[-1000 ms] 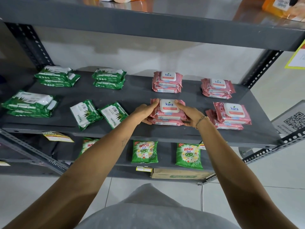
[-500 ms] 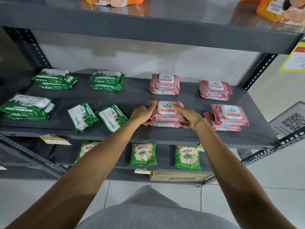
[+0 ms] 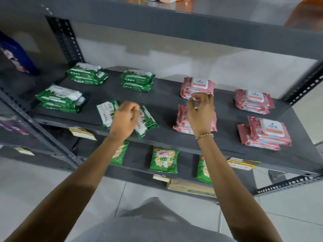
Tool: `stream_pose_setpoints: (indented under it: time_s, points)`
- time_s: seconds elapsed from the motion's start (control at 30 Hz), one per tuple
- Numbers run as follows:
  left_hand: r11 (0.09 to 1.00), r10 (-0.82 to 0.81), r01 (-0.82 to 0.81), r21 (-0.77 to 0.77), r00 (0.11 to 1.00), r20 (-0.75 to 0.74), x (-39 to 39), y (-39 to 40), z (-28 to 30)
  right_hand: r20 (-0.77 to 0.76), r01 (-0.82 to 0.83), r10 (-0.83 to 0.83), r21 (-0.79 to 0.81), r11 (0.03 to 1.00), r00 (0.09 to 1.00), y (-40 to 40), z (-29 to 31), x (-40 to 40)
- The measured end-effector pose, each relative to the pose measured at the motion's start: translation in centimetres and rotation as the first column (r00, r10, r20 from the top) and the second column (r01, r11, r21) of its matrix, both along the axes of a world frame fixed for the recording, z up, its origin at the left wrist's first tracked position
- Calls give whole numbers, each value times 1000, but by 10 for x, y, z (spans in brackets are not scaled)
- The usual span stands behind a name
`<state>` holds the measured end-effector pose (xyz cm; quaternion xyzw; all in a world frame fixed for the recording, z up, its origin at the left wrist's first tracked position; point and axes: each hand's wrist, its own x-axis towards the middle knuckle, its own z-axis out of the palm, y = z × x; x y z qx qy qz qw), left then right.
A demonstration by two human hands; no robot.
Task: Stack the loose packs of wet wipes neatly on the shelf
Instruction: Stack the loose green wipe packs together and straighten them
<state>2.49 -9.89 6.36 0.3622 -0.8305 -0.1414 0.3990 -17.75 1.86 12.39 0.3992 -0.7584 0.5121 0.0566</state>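
Note:
On the grey shelf (image 3: 166, 102) two loose green wet-wipe packs lie askew near the front edge, one (image 3: 104, 114) left of the other (image 3: 148, 122). My left hand (image 3: 125, 117) hovers over them with bent fingers, blurred, and its grip is unclear. My right hand (image 3: 201, 110) is raised just above the front middle pink stack (image 3: 181, 123), fingers loosely apart, holding nothing. Other pink stacks sit at the back middle (image 3: 199, 84), back right (image 3: 253, 100) and front right (image 3: 267, 133), the last with its packs offset. Green stacks stand at the back (image 3: 87, 74), (image 3: 138, 79) and front left (image 3: 61, 97).
The upper shelf (image 3: 174, 23) overhangs closely. A perforated post (image 3: 64, 39) stands at the back left, beside a blue bottle (image 3: 15, 55). On the lower shelf are green detergent packets (image 3: 164, 161) and a cardboard box (image 3: 190, 187).
Both hands have let go of the front middle pink stack. My left hand has moved left to the loose green packs. My right hand has lifted slightly. The view has shifted left.

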Motion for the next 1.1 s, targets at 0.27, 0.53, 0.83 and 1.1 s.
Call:
stream_pose_setpoints:
  time_s: [0.27, 0.53, 0.83, 1.1]
  points:
    - [967, 216, -237, 93, 957, 195, 167, -46, -73, 131, -288, 268, 641, 712, 955, -63, -50, 114]
    - [990, -127, 138, 19, 834, 538, 196, -77, -97, 137, -164, 91, 766, 621, 986, -80, -68, 129]
    - [993, -84, 118, -30, 840, 536, 189, -89, -103, 313, -78, -155, 620, 781, 937, -78, -49, 131]
    - [990, -8, 81, -114, 847, 532, 188, -85, -108, -14, -85, 96, 356, 931, 995, -112, -40, 205]
